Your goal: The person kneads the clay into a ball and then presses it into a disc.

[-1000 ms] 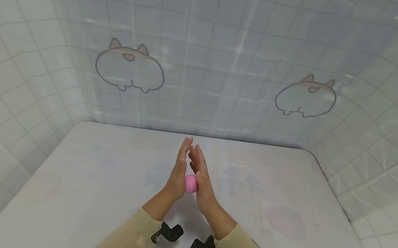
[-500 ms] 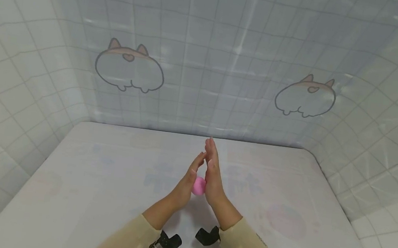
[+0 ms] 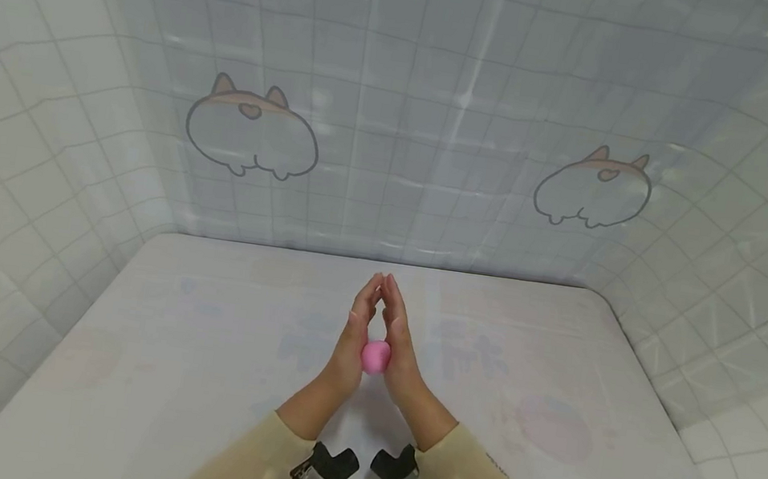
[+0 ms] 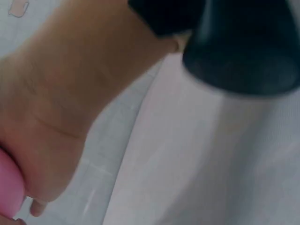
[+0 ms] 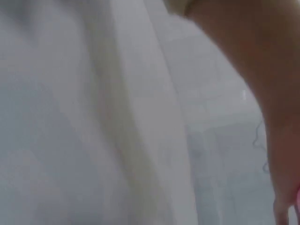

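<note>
Head view, lower centre of the frame: a pink ball (image 3: 376,357) sits between the two palms, the left hand (image 3: 348,350) touching it from the left and the right hand (image 3: 401,357) from the right. Both hands have their fingers straight, pointing up the frame, and the fingertips meet or nearly meet above the ball, leaving a narrow gap below them. Neither hand is curled round anything; the flat palms alone hold the ball, over the middle of the white table (image 3: 141,369). Left wrist view catches the ball at its lower left edge; right wrist view gives only a sliver of it at the lower right.

The step in hand looks like rolling or pressing the ball between the palms. The next move probably calls for even, light pressure and small opposing strokes, since uneven squeezing could flatten it or let it slip out
</note>
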Demonstrator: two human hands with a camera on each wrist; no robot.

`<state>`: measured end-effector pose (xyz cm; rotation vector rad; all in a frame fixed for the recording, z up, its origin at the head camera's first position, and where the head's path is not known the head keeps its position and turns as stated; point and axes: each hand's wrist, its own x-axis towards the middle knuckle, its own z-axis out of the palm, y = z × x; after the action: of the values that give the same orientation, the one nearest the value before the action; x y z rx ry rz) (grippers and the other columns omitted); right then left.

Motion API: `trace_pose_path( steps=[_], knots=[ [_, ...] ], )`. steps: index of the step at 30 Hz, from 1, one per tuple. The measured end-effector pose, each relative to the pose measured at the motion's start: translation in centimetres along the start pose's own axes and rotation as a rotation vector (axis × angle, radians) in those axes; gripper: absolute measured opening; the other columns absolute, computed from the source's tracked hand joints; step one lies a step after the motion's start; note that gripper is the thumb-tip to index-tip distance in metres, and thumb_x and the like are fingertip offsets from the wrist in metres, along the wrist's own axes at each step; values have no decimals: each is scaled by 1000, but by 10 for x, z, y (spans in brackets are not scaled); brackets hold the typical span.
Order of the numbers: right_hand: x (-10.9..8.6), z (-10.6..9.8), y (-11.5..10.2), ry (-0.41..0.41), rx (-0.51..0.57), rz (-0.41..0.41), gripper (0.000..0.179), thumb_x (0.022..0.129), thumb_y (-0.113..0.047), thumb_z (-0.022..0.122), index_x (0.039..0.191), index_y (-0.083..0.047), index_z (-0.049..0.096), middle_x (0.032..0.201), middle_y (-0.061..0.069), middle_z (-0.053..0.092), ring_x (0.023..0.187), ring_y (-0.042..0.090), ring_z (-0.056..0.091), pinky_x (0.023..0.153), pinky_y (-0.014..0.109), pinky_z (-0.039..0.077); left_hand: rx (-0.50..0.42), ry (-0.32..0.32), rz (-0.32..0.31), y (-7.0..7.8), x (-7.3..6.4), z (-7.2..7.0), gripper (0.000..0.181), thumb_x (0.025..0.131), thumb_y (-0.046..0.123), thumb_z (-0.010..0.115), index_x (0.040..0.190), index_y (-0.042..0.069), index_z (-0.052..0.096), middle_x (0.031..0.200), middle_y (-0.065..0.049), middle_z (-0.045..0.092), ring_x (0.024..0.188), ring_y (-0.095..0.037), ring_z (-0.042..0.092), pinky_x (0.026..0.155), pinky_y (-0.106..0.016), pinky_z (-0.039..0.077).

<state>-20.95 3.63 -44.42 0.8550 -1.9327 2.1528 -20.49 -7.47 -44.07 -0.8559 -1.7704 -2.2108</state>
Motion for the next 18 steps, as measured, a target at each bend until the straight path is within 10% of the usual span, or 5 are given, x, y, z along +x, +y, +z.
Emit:
trace_pose_path(
  steps=[6, 13, 18],
  knots=[
    [-4, 8, -7, 3, 7, -54, 75, 106, -54, 21, 160, -4, 8, 166, 15, 10, 153, 33, 8, 119, 59, 5, 1, 68, -28, -9, 3, -6, 78, 105, 61, 16, 159, 5, 17, 163, -14, 18, 149, -36, 16, 117, -60, 5],
    [1, 4, -20, 65, -163, -78, 71, 107, -49, 23, 159, -2, 15, 165, 16, 17, 152, 31, 13, 118, 58, 11, 89, -28, -275, -15, 0, -6, 65, 106, 54, 16, 161, 20, 14, 166, -5, 13, 151, -33, 12, 115, -66, 8],
    [6, -2, -19, 76, -209, -49, 73, 104, -49, 30, 159, -3, 15, 165, 16, 18, 152, 31, 13, 116, 65, 9, 96, -69, -329, -16, -4, -3, 71, 105, 58, 9, 161, 15, 11, 166, -13, 10, 148, -42, 18, 114, -68, 9]
  ],
)
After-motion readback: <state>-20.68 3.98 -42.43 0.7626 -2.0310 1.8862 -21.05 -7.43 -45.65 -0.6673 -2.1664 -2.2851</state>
